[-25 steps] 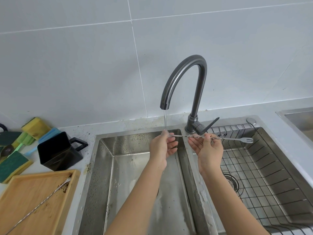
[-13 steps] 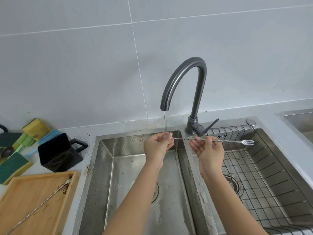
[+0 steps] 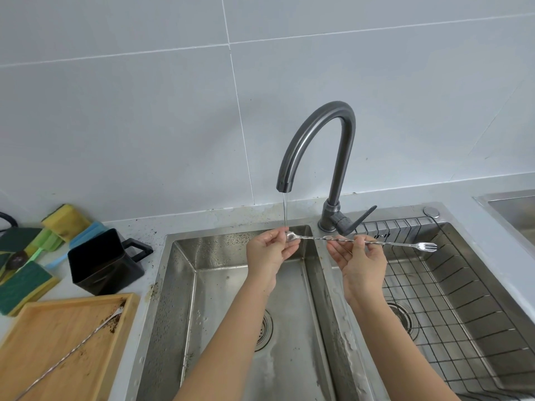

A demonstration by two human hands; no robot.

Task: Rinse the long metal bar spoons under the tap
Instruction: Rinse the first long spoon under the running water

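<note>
A long twisted metal bar spoon (image 3: pixel 341 239) lies level across both sink basins, its bowl to the left and a small fork end to the right. My left hand (image 3: pixel 269 253) pinches the bowl end directly under the thin stream of water from the dark grey tap (image 3: pixel 318 146). My right hand (image 3: pixel 360 259) holds the twisted shaft near its middle between thumb and fingers. A second bar spoon (image 3: pixel 72 354) lies diagonally on the wooden tray (image 3: pixel 34 328) at the lower left, with brown residue at its bowl.
The left basin (image 3: pixel 220 299) is wet, with a drain below my left forearm. A wire rack (image 3: pixel 463 299) fills the right basin. A black square cup (image 3: pixel 101 261) and several green and yellow sponges (image 3: pixel 26 282) sit on the counter at left.
My left hand has slid left along the spoon to its bowl, which now shows under the stream. The spoon has shifted slightly right, and the view has tilted down a little.
</note>
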